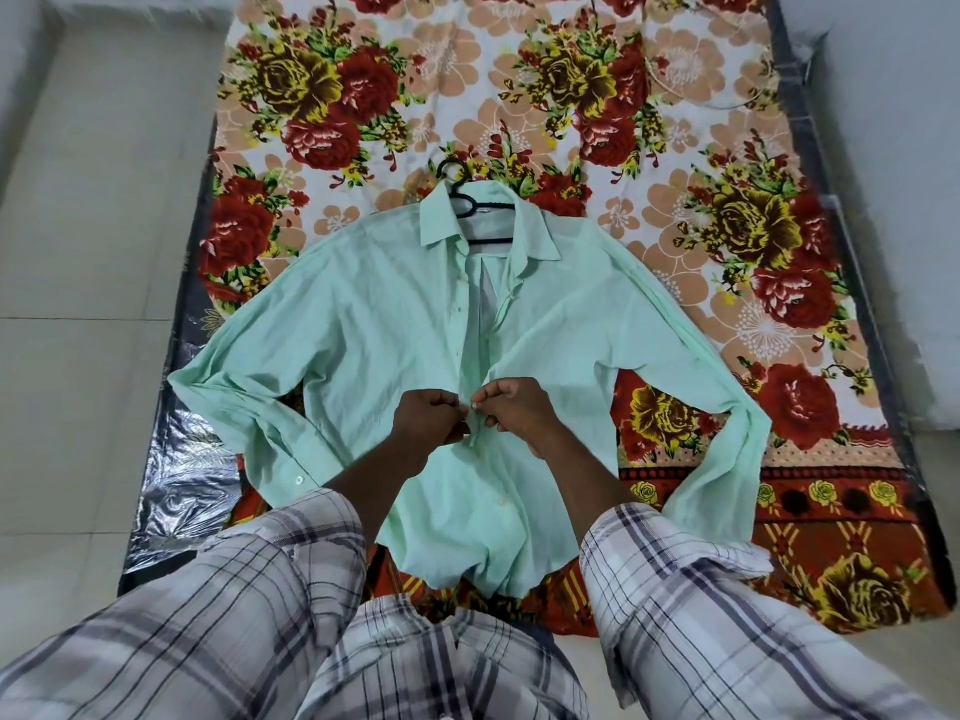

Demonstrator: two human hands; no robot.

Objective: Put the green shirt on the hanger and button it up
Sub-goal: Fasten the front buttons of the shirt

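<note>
The green shirt (363, 324) lies flat and face up on a flowered bedsheet, sleeves spread to both sides. A black hanger (470, 202) sits inside the collar, with its hook poking out above. The front placket is open from the collar down to my hands. My left hand (428, 420) pinches the left edge of the placket at mid-chest. My right hand (514, 407) pinches the right edge, and a small white button (474, 405) shows between the two hands. Below my hands the shirt front lies closed.
The flowered bedsheet (649, 122) covers a mattress wrapped in shiny plastic (176, 491). Pale tiled floor (88, 252) lies to the left, a white wall to the right. My plaid sleeves fill the bottom of the view.
</note>
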